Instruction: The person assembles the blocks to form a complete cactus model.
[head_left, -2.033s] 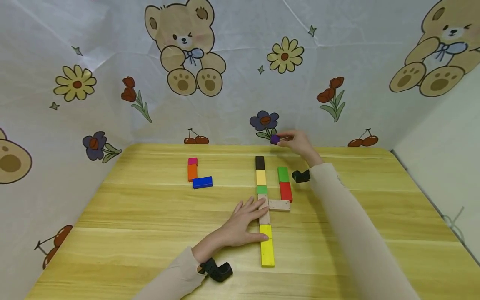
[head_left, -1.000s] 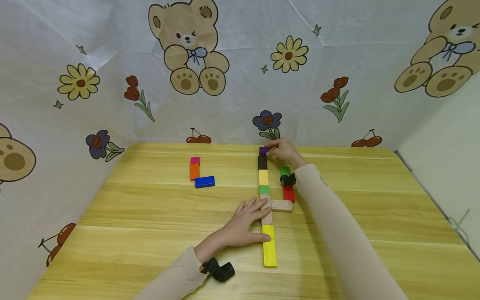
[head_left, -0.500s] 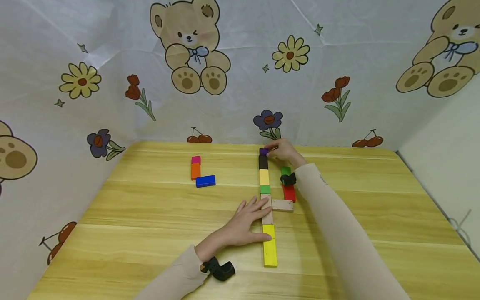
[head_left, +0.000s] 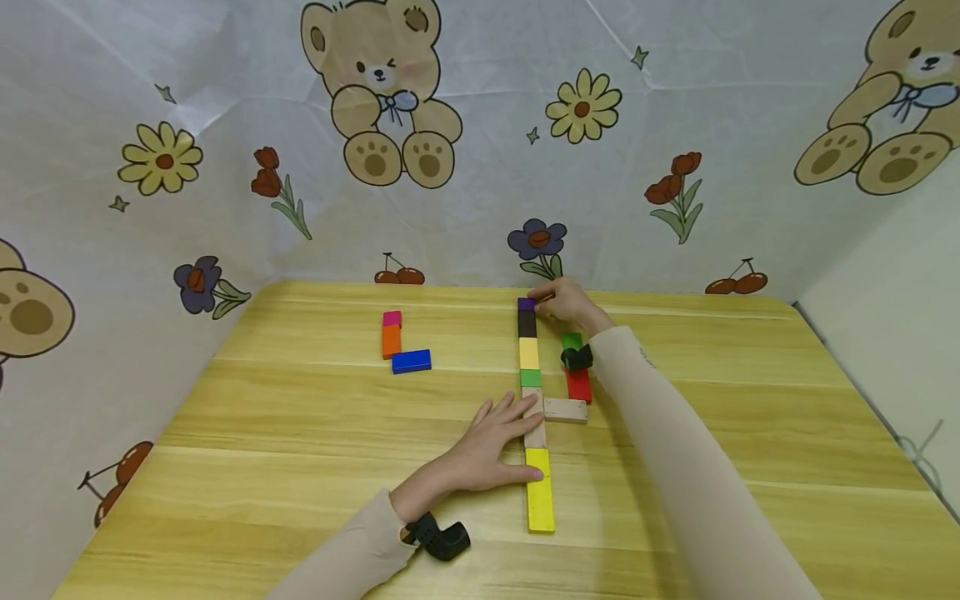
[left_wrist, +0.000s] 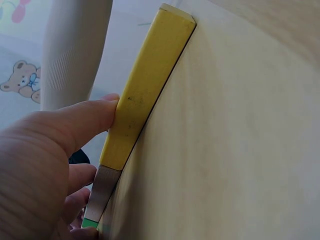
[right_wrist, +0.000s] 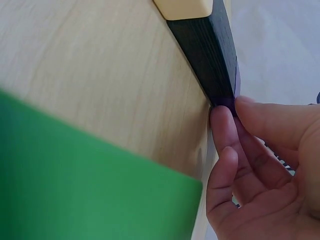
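Observation:
A straight row of blocks runs away from me in the head view: a long yellow block [head_left: 540,504], a plain wooden block [head_left: 535,438], a small green block [head_left: 531,378], a pale yellow block [head_left: 528,353] and a black block [head_left: 527,325]. At its far end sits a purple block [head_left: 526,305], against the black one. My right hand [head_left: 564,301] pinches the purple block between thumb and fingers, as the right wrist view shows. With fingers spread, my left hand [head_left: 483,454] rests on the wooden block, its thumb touching the yellow block.
Right of the row, another plain wooden block [head_left: 566,410], a red block [head_left: 578,387] and a green block [head_left: 572,341], partly behind the wrist camera, form a branch. To the left lie pink [head_left: 392,318], orange [head_left: 391,342] and blue [head_left: 411,362] blocks. A patterned cloth [head_left: 480,167] hangs behind the table.
My right hand has brought the purple block left and down from near the cloth, then slid it slightly toward me against the black block. The left hand has stayed on the row.

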